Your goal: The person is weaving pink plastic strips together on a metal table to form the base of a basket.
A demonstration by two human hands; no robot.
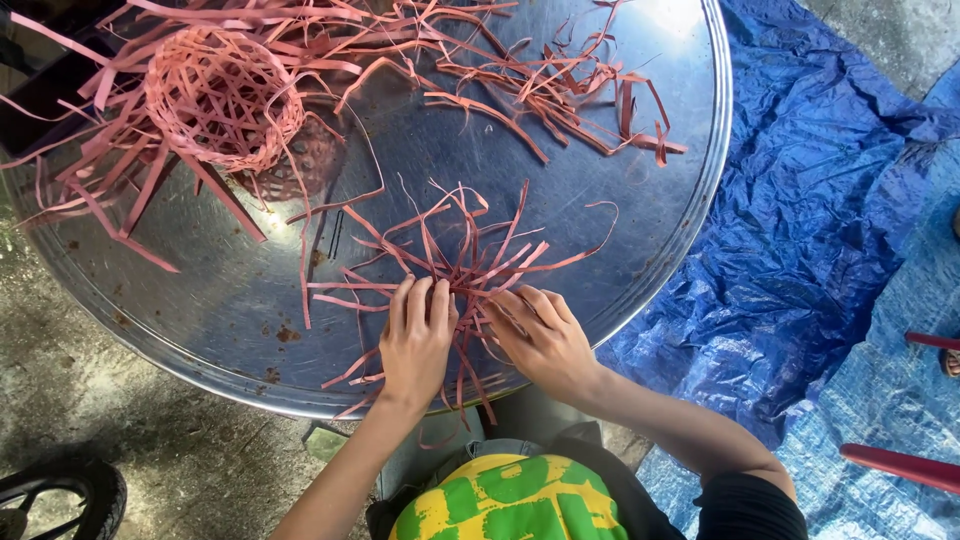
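Left hand [417, 340] lies flat, pressing the pink woven strips [462, 262]; right hand [537, 335] pinches strands at its 10 o'clock; strips fan toward 12 across the tabletop [620, 230]

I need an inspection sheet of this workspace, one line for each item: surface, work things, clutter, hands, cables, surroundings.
Surface: round shiny metal tray table, with small rusty spots near the front edge.
Work things: a flat start of crossed pink strips lies at the front of the tray, its loose ends spreading outward.
Clutter: a half-woven pink basket at the back left; loose pink strips piled across the back.
Hands: left hand lies flat on the crossed strips; right hand pinches strips beside it, its grip closed on them.
Cables: nothing seen.
Surroundings: blue tarp on the right, concrete floor on the left, a black wheel at the bottom left corner.
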